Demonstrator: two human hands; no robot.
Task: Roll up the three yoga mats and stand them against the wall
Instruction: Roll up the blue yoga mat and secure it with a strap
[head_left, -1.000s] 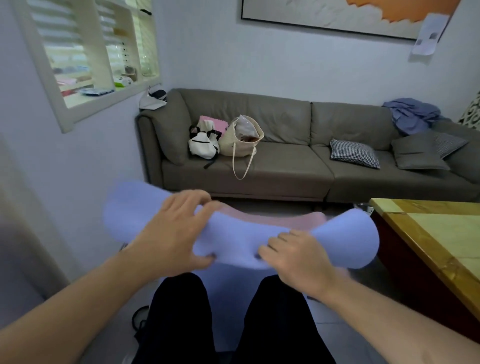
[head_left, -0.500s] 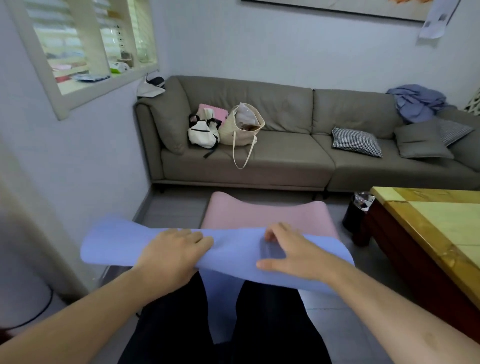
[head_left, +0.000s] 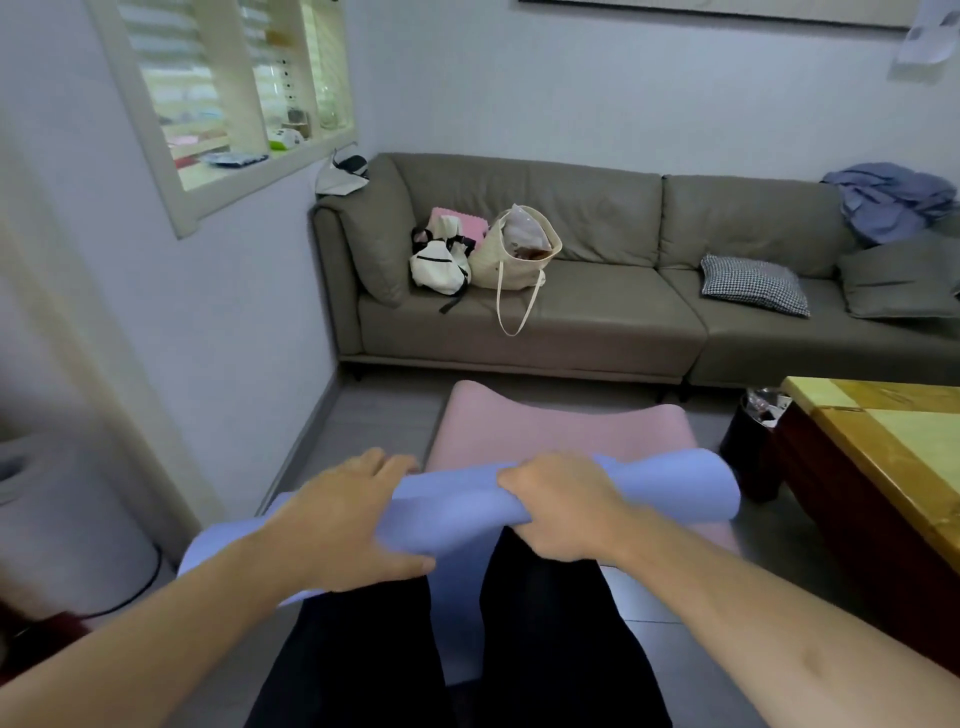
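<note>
A person bends over a blue yoga mat (head_left: 457, 512) held across the front of dark-trousered legs (head_left: 545, 623); the mat is curled into a loose roll that runs from near left to far right, its free length hanging down between the knees. The left hand (head_left: 343, 525) lies palm down over the left part of the roll, forearm stretched in from the near left corner, fingers reaching over the far edge and thumb (head_left: 400, 564) tucked along the near side, so the hand clasps the mat. The right hand (head_left: 558, 512) grips the roll near its middle, knuckles up, fingers curled tightly over the top, with the forearm coming in from the near right corner. The right end of the roll (head_left: 717, 488) stands open as a wide curl. Beyond the hands a pink yoga mat (head_left: 550, 428) lies flat on the grey floor (head_left: 379, 410), its far edge lifted slightly; it reaches toward a grey-brown sofa (head_left: 597, 312) along the far wall. On the sofa sit a white backpack (head_left: 436, 262), a cream tote bag (head_left: 511, 254), a checked cushion (head_left: 753, 283) and blue clothing (head_left: 888, 200). A wooden table (head_left: 883, 462) stands at right, a dark bin (head_left: 753, 447) just beside its far corner.
</note>
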